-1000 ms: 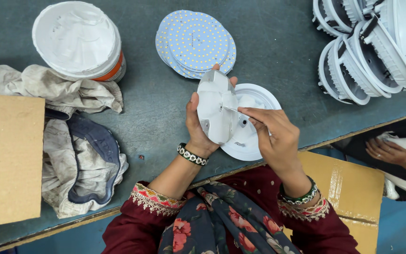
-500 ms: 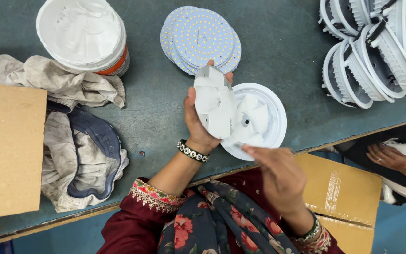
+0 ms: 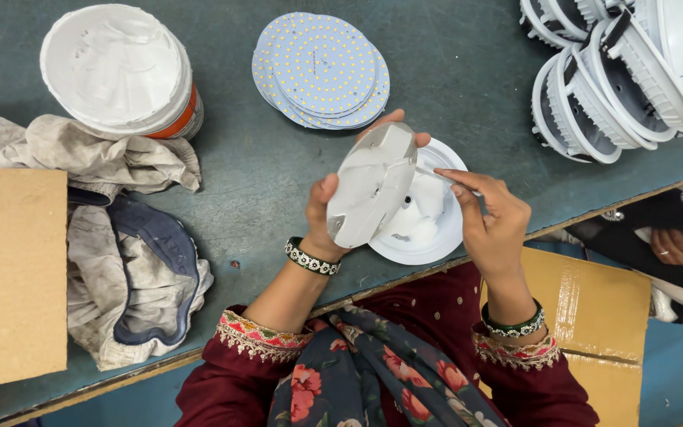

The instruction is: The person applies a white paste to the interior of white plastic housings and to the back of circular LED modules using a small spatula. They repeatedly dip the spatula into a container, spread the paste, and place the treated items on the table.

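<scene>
1. Now, near the table's front edge, left hand grips a tilted metal disc over a white housing.
2. Right hand pinches a thin tool; a slip could tip the disc off the edge.

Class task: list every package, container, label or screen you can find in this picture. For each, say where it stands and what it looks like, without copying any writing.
Round white tub with orange label band: far left of the grey-green table, lid smeared white.
Flat brown cardboard sheet: table's left edge, plain.
Brown cardboard box: below the table's near edge, right of the person, with a glossy tape strip.
No screens or signs show.
</scene>
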